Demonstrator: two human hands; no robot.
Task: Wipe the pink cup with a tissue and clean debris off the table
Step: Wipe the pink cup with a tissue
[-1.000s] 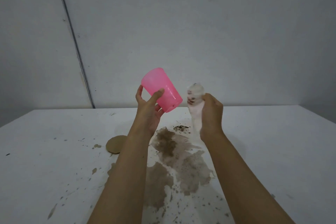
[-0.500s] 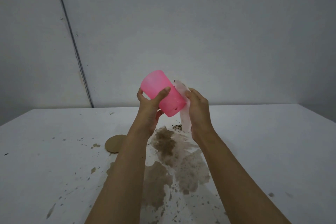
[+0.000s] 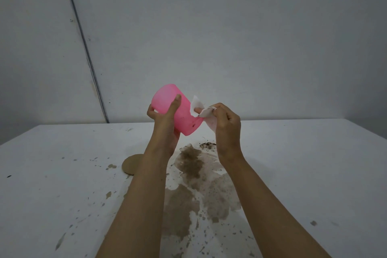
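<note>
My left hand point(image 3: 165, 123) grips a pink plastic cup point(image 3: 184, 117), held in the air above the table and tilted with its base toward the upper left and its rim down to the right. A few dark specks stick to the cup's side near the rim. My right hand point(image 3: 227, 125) pinches a white tissue point(image 3: 202, 111), stained brown in places, and presses it against the cup's rim. The cup's inside is hidden from me.
A white table point(image 3: 314, 163) spreads below, with a large brown muddy stain point(image 3: 201, 182) on wet paper under my arms. A round brown disc point(image 3: 132, 163) lies left of my left forearm. Dirt specks point(image 3: 109, 195) are scattered over the left side. A grey wall rises behind.
My right hand brought the tissue from beside the cup to its rim. My left hand tipped the cup further over and shifted its grip along the side.
</note>
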